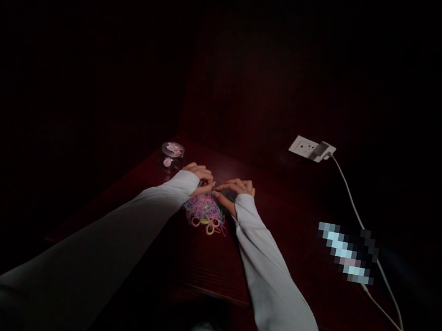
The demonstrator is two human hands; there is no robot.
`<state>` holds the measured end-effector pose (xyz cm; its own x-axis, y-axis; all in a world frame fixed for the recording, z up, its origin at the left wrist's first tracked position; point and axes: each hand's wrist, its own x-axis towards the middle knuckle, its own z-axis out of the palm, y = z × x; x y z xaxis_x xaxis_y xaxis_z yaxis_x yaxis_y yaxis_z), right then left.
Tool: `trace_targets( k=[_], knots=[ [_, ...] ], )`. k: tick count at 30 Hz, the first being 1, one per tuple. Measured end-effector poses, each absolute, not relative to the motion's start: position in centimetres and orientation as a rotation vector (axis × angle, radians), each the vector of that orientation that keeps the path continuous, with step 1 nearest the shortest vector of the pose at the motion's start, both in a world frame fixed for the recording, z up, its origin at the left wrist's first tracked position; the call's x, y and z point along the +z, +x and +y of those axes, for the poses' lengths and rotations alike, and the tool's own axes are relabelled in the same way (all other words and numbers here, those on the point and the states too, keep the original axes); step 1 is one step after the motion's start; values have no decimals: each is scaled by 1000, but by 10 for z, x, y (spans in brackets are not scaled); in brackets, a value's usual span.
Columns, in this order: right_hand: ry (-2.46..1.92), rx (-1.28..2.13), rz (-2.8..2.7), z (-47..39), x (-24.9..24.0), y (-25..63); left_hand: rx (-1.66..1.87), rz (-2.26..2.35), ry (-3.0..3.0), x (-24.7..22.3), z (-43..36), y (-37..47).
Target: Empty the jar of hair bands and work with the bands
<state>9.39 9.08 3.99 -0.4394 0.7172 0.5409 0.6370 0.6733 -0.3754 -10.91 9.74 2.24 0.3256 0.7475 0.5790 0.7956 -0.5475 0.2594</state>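
Note:
A pile of small coloured bands, mostly pink and purple, lies on the dark red table. At its front edge are a few thicker pink and yellow rings. My left hand is over the back left of the pile, its fingers bent and closed. From the right, my right hand meets it, thumb and forefinger pinched together. The fingertips of both hands nearly touch above the back of the pile. Whatever they hold is too small and dark to make out.
A clear round jar with pink and white pieces stands at the back left. A white socket with a plugged-in charger is at the back right. White cables run down past a blurred-out device on the right.

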Motion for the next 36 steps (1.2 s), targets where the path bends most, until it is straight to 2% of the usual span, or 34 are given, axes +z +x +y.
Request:
trace_targets(
  k=[12, 24, 36],
  knots=[
    [-991, 194, -2286, 90, 30, 80, -1104, -1582, -2302, 28, 97, -112],
    [-926, 222, -2288, 81, 28, 74, -1123, -1620, -2344, 31, 95, -109],
    [-964, 287, -2139, 101, 24, 84, -1129, -1312, -2564, 31, 91, -108]
  ],
)
